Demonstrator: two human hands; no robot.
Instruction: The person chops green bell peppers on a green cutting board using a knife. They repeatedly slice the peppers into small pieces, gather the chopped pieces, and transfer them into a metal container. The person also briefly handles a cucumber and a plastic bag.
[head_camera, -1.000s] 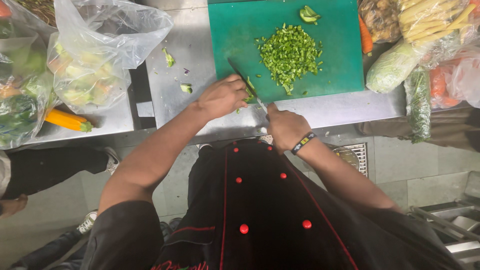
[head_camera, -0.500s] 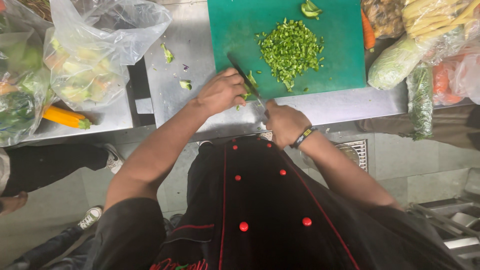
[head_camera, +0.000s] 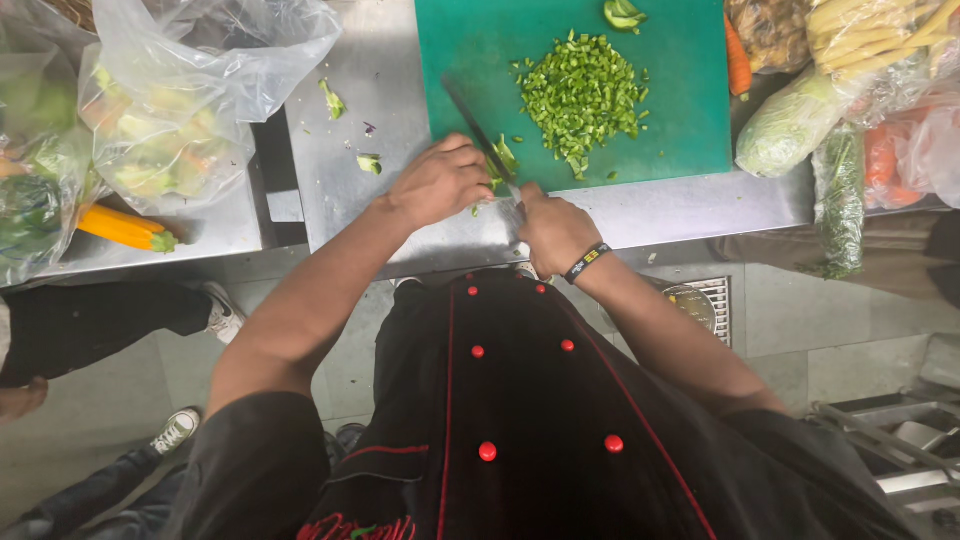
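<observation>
The right hand (head_camera: 553, 232) is gripping a knife (head_camera: 478, 130) over the green cutting board (head_camera: 690, 110), while the left hand (head_camera: 440, 182) is curling closed on a green pepper piece (head_camera: 505, 157) beside the blade.

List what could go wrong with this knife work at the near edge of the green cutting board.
1. The left hand pins a green vegetable piece right beside the knife blade; a slip could nick its fingers.
2. The cutting happens at the green cutting board near edge, so pieces may drop onto the steel counter or the floor.
3. The chopped green pile sits close to the blade and could get scattered.
</observation>
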